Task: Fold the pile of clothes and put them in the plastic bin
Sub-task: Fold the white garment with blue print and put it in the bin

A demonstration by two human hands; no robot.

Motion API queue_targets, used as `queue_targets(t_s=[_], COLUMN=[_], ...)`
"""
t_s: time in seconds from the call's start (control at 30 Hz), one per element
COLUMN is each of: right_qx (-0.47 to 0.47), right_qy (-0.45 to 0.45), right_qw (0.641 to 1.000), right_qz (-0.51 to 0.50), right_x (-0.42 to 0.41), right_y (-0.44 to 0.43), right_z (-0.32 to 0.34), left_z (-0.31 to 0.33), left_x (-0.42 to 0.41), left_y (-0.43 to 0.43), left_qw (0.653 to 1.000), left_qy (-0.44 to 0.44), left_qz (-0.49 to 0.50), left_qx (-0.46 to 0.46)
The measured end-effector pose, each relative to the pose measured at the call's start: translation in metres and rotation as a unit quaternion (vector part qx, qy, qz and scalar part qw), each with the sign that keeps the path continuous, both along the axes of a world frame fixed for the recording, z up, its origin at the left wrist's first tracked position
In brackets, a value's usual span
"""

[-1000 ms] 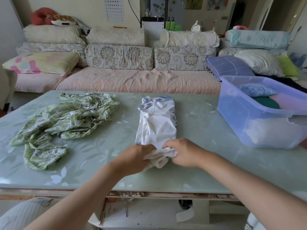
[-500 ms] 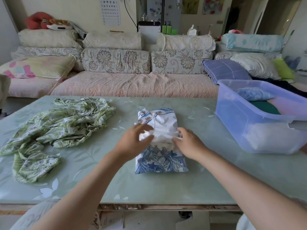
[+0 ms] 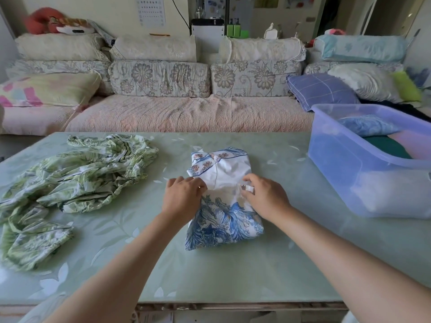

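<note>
Left of the bin (image 3: pixel 349 183), a strip of bare table (image 3: pixel 291 159) runs front to back, open to a hand. Farther left lie the folded cloth (image 3: pixel 224 220), then the crumpled green cloth (image 3: pixel 77 178). The bin's near wall stands high; its open top is partly filled by clothes (image 3: pixel 368 124).

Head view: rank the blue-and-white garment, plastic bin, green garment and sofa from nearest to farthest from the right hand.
1. blue-and-white garment, pinched by the right hand.
2. plastic bin, to the right.
3. green garment, across to the left.
4. sofa, beyond the table.
</note>
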State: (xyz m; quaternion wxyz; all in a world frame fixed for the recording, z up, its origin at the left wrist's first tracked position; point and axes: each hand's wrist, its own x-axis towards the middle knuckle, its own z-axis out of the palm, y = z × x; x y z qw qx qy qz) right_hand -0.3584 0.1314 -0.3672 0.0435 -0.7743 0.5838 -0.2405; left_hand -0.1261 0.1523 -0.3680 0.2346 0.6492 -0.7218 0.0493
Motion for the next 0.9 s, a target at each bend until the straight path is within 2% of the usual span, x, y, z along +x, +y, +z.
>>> queue_targets(t_s=[0.07, 0.13, 0.17, 0.3, 0.4, 0.5, 0.57, 0.63, 0.7, 0.8, 0.83, 0.9], right_qx=[-0.04, -0.128, -0.14, -0.01, 0.036, 0.064, 0.038, -0.018, -0.06, -0.109, -0.097, 0.007], right_qy=[0.015, 0.039, 0.051, 0.111, 0.085, 0.041, 0.043, 0.075, 0.106, 0.1, 0.106, 0.18], right_qw=[0.999, 0.988, 0.983, 0.986, 0.987, 0.988, 0.991, 0.993, 0.988, 0.973, 0.967, 0.953], right_qz=[0.012, 0.077, 0.106, 0.126, 0.132, 0.133, 0.118, 0.091, 0.096, 0.176, 0.209, 0.245], right_x=[0.001, 0.001, 0.001, -0.004, -0.008, -0.007, -0.006, -0.007, -0.007, 0.004, 0.008, 0.014], right_y=[-0.003, -0.005, -0.006, -0.011, -0.017, -0.018, -0.015, -0.013, -0.008, 0.017, 0.028, 0.051], right_z=[-0.002, 0.0, 0.002, -0.002, -0.005, -0.007, -0.009, -0.009, -0.001, 0.014, 0.016, 0.013], left_z=[-0.009, -0.014, -0.015, -0.011, -0.008, -0.001, -0.009, -0.023, -0.034, -0.036, -0.037, -0.037], left_x=[0.001, -0.002, -0.002, -0.003, -0.009, -0.027, -0.034, -0.03, -0.023, -0.022, -0.022, -0.022], left_y=[-0.006, -0.011, -0.014, -0.017, -0.014, -0.002, 0.008, 0.014, 0.015, 0.014, 0.013, 0.014], left_qw=[0.999, 0.998, 0.997, 0.997, 0.998, 0.983, 0.973, 0.967, 0.962, 0.965, 0.966, 0.973], left_qy=[-0.009, -0.001, 0.011, 0.049, -0.001, -0.001, -0.055, -0.113, -0.113, -0.106, -0.105, -0.097], left_qz=[-0.024, -0.051, -0.058, -0.067, -0.057, -0.17, -0.226, -0.198, -0.172, -0.167, -0.161, -0.149], left_qx=[0.027, 0.042, 0.04, -0.004, -0.038, -0.069, -0.001, 0.111, 0.179, 0.173, 0.17, 0.15])
